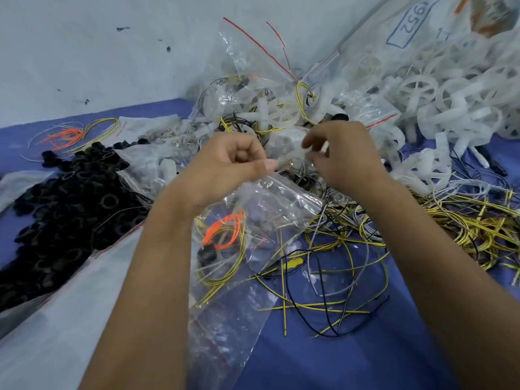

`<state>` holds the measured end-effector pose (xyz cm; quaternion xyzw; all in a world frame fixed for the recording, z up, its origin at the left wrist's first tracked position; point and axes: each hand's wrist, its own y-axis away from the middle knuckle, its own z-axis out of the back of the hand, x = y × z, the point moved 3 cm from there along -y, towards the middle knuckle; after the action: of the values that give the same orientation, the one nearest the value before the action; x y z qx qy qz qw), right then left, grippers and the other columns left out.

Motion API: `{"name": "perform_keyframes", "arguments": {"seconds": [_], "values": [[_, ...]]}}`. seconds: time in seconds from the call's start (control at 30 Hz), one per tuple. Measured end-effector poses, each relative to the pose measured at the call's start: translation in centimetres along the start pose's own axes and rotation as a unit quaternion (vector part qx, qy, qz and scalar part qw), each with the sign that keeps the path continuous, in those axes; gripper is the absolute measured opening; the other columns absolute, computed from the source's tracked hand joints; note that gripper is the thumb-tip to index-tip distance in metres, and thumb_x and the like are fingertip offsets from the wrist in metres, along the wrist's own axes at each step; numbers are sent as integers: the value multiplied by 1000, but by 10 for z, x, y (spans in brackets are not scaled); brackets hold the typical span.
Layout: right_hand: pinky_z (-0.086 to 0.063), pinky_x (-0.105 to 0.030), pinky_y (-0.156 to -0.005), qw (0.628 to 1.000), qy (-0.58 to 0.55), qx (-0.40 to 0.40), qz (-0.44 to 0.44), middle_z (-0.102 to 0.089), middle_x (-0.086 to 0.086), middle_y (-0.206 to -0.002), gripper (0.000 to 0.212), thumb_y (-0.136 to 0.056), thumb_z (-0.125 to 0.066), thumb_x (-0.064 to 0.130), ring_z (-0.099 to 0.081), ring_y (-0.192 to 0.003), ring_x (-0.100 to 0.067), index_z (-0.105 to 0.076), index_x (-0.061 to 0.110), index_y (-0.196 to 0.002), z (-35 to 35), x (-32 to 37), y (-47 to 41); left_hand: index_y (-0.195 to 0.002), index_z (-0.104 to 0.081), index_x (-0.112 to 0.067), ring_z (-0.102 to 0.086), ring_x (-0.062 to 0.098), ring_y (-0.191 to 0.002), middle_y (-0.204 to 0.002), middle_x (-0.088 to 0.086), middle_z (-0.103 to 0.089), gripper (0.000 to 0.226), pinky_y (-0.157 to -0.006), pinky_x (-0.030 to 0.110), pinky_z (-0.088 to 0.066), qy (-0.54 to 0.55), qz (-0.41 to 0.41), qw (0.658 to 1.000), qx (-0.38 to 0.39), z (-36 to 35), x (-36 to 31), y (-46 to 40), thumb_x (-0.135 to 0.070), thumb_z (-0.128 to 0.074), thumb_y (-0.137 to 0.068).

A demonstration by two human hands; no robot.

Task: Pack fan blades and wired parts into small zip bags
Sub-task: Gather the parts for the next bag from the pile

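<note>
Centrally, both hands met above a blue table [351,361], working at the top edge of a small clear zip bag [253,220]. The left hand [233,164] was curled into a loose fist, its thumb and forefinger pinching the bag's upper rim. The right hand [340,153] had its fingers bent and narrowly pinched at the same rim, just beside the left; what exactly lay between those fingertips was too blurred to tell. The bag hung from that pinched edge, its long axis running from the hands down and toward the person, tilted slightly leftward, its mouth pointing up and away. Inside it sat a coil of orange wires [222,232] with yellow-striped wires [213,277] and a small black part [204,256]. Under it lay another, flatter clear bag [225,342]. To the right, loose yellow and black wires [337,277] sprawled over the table. A heap of white fan blades [439,108] filled the upper right, and a pile of black rings [62,209] lay on the left. Behind the hands, filled bags [253,88] were stacked against a pale wall [84,52].
</note>
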<state>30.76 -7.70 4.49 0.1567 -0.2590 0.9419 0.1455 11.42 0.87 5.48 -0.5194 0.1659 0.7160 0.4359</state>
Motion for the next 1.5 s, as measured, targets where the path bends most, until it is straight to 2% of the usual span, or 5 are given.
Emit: {"name": "perform_keyframes", "arguments": {"seconds": [0.23, 0.77, 1.0, 1.3, 1.5], "values": [[-45, -24, -62, 947, -61, 276, 150, -66, 5, -72, 21, -90, -75, 35, -61, -65, -15, -70, 15, -86, -41, 34, 24, -76, -61, -11, -35, 9, -48, -57, 0, -49, 20, -44, 17, -29, 45, 6, 999, 4, 4, 4, -1, -16, -76, -89], [-34, -20, -41, 872, -469, 133, -31, -60, -2, -56, 51, -108, -40, 45, -48, -44, -17, -60, 7, -79, -31, 14, 42, -69, -56, -21, -19, 13, -53, -61, -7, -42, 28, -46, 32, -9, 282, -68, 957, -1, 40, 2, 20, -29, -81, -77], [-50, -36, -83, 955, 32, 263, 132, -64, 9, -102, 38, -81, -75, 57, -60, -97, -15, -71, 30, -108, -39, 23, 46, -71, -47, -20, -23, 10, -52, -62, -9, -37, 42, -48, 26, -17, 345, -94, 934, -3, 52, 1, 25, -37, -86, -72], [-33, -32, -60, 993, -119, 13, -3, -58, 2, -66, 21, -98, -62, 23, -51, -61, -19, -60, 11, -81, -28, 6, 38, -80, -59, -13, -36, 11, -53, -76, 12, -44, 8, -44, 18, -31, 245, -44, 968, 34, 28, 3, 16, -11, -66, -83], [-42, -27, -51, 806, -566, -72, -157, -62, 4, -69, 16, -100, -62, 19, -52, -57, -14, -62, 27, -86, -15, -2, 38, -86, -61, -5, -45, 10, -52, -68, -1, -62, 11, -46, 20, -38, 123, -26, 990, 63, 5, 3, 5, -4, -72, -83]]}}
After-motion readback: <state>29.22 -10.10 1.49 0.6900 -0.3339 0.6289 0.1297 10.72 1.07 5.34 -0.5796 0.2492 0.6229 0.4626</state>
